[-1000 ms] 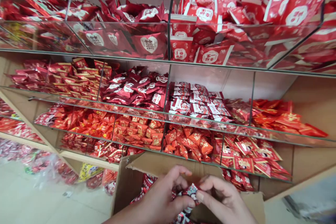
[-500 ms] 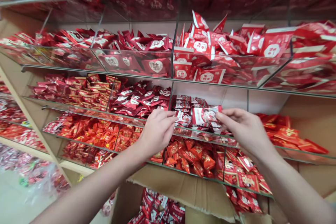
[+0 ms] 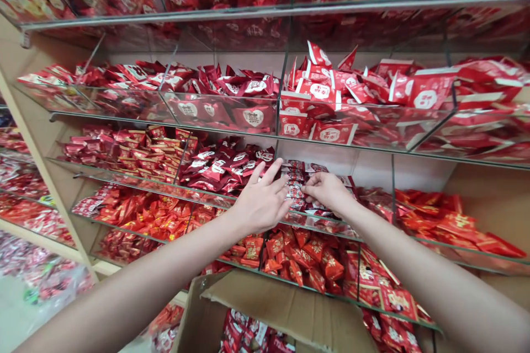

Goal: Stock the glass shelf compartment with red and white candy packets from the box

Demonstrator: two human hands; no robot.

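Note:
My left hand [image 3: 263,201] hovers over the front lip of a shelf compartment, fingers spread, holding nothing. Just to its right, my right hand [image 3: 329,193] reaches into the same compartment with thumb and forefinger pinched at the edge of a small red-and-white candy packet [image 3: 295,191]. That packet lies in front of similar packets [image 3: 295,165] stacked in rows. My right hand covers part of the stack. Dark red packets with white labels [image 3: 217,165] fill the compartment to the left.
Clear lips [image 3: 211,197] and dividers edge the shelves. Larger red packets [image 3: 318,91] sit on the shelf above, orange-red packets [image 3: 304,251] below. A cardboard box [image 3: 285,300] with its flap up stands below my hands, holding red packets [image 3: 248,331].
My right hand has moved left and carried the packet down onto the stack. My left hand has opened its pinched fingers and shifted slightly right. The view has tilted up a little.

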